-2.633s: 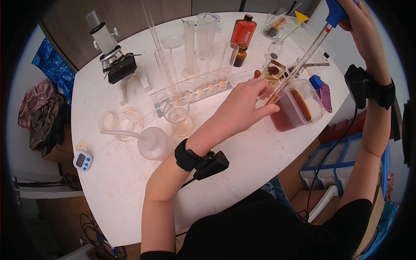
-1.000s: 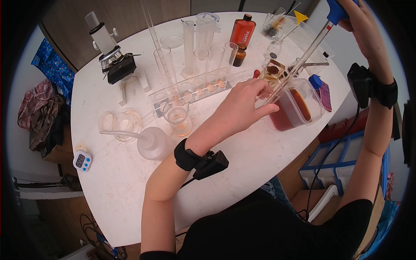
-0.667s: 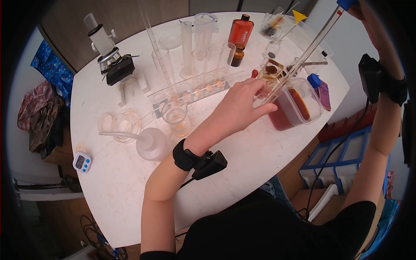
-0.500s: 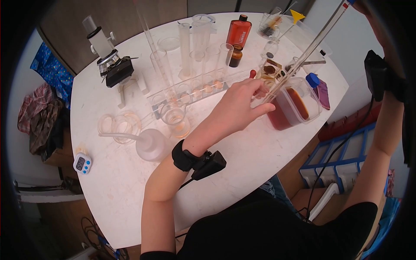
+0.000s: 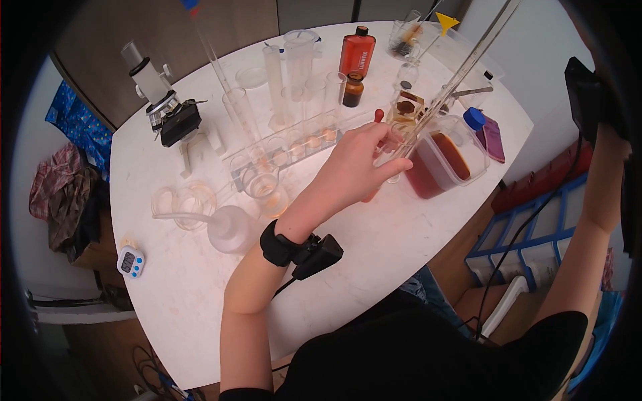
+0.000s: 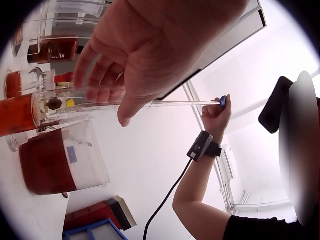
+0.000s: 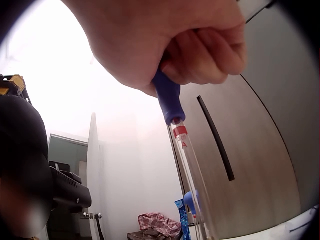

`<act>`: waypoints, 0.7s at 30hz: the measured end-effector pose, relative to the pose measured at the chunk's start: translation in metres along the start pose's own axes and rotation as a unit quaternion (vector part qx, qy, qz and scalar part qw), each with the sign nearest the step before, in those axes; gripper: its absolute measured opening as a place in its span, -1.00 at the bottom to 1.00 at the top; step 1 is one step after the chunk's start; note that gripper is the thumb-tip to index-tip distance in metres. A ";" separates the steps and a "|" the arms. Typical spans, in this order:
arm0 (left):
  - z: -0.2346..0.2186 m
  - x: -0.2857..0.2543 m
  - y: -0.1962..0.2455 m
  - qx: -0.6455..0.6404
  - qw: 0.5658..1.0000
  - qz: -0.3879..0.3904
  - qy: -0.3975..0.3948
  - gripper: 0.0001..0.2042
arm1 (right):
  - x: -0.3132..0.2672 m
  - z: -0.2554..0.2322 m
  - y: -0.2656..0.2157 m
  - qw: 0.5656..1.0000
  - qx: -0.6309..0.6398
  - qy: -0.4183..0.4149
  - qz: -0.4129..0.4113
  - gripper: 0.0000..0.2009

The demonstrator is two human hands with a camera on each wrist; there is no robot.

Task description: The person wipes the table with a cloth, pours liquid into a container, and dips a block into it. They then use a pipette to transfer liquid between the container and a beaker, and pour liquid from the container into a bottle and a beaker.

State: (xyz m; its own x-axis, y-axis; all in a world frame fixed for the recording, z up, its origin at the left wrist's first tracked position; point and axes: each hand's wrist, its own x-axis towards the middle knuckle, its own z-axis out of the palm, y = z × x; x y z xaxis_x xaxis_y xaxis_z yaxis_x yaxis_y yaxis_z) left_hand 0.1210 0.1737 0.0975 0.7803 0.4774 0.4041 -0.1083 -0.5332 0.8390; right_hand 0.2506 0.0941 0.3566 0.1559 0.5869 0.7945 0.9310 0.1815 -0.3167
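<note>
My left hand holds a clear glass cylinder with orange-red liquid low in it, its fingers on one side and the thumb on the other. A long glass pipette runs down toward this cylinder, overlapping it in the left wrist view. High above the table, my right hand grips the pipette's blue rubber bulb, just over a red band on the glass. In the head view that hand is almost wholly past the upper edge. Close beside the cylinder stands a plastic tub of dark red liquid.
A rack of tubes, a beaker and a wash bottle stand left of my left hand. Farther back are a microscope, a red bottle and a brown bottle. A timer lies near the left edge.
My right hand has risen with the bulb, leaving most of the head view. The head view has shifted, so table items appear farther left. My left hand keeps its hold on the cylinder.
</note>
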 end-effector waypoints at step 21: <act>-0.001 -0.002 0.009 0.012 0.998 -0.060 -0.029 -0.66 | -0.036 -0.162 0.092 0.988 0.084 0.116 0.056 -0.49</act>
State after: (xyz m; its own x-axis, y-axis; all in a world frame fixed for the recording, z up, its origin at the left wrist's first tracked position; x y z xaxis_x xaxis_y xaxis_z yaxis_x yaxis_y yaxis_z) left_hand 0.1180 0.1688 0.1045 0.8215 0.4973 0.2790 0.0014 -0.4910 0.8711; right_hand 0.3843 -0.0377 0.3827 0.3451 0.4178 0.8404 0.8387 0.2646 -0.4759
